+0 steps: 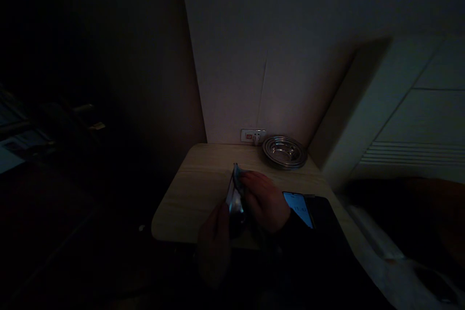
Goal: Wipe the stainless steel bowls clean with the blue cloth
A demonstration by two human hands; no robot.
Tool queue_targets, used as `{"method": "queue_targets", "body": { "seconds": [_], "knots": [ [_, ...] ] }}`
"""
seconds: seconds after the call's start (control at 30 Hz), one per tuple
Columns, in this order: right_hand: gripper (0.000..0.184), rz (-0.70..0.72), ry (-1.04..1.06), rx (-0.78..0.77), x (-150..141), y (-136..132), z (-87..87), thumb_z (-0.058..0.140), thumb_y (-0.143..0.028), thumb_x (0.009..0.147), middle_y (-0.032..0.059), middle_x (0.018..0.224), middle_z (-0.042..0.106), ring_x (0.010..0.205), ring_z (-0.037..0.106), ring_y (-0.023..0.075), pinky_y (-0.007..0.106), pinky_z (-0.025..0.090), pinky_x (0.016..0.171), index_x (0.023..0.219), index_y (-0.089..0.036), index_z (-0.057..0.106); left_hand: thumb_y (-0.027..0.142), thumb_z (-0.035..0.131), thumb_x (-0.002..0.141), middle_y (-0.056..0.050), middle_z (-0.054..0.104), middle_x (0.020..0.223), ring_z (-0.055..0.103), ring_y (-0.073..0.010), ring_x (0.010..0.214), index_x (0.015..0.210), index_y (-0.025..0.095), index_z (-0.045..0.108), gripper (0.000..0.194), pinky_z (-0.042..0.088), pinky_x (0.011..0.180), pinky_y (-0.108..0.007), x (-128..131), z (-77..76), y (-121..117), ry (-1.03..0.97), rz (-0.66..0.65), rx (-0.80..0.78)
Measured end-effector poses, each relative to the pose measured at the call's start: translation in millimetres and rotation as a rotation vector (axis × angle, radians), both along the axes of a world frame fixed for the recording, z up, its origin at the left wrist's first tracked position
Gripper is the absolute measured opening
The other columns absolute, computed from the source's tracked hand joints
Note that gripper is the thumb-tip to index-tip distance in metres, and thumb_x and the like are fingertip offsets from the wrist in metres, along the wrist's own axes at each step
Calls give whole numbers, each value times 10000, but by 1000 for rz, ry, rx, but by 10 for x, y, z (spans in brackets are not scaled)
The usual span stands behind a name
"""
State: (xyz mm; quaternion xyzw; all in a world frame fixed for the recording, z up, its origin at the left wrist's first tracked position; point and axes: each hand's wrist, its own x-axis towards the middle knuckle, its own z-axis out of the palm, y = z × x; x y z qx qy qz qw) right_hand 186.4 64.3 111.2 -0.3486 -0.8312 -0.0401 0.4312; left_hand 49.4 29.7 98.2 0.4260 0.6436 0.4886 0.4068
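Over the front of the small wooden table, my left hand (214, 240) grips the near edge of a shiny metal dish (236, 202). The dish is tilted up nearly on edge, and its lower part is lost in shadow. My right hand (267, 198) is closed on a bluish-grey cloth (237, 173), pressed against the dish's upper right side; most of the cloth is hidden under the fingers. Several round steel dishes (285, 151) sit nested at the back right of the table.
The light-wood table (181, 198) stands against a pale wall with a socket (253, 136). A phone with a lit screen (298, 207) lies right of my right hand, beside a dark flat item (324, 210). A pale padded headboard (417, 121) rises on the right. The left side is very dark.
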Motion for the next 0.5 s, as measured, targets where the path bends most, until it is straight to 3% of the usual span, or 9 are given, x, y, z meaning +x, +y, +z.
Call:
{"method": "queue_targets", "body": {
  "seconds": [0.17,0.5],
  "knots": [
    [274,77,-44,40,12,44,-12,447,-159,833,112,1098,630,1100,517,226,401,477,912,1067,-140,587,529,422,780,-103,678,1031,609,-253,961,961,148,666,488,461,837,-329,-20,-9,3,8,22,19],
    [271,22,7,67,41,54,-42,430,-147,840,137,1060,631,1036,547,220,397,484,887,1060,-129,587,541,401,782,-98,688,992,617,-243,935,947,148,669,504,466,819,-315,-13,14,-3,36,42,25]
  ]
}}
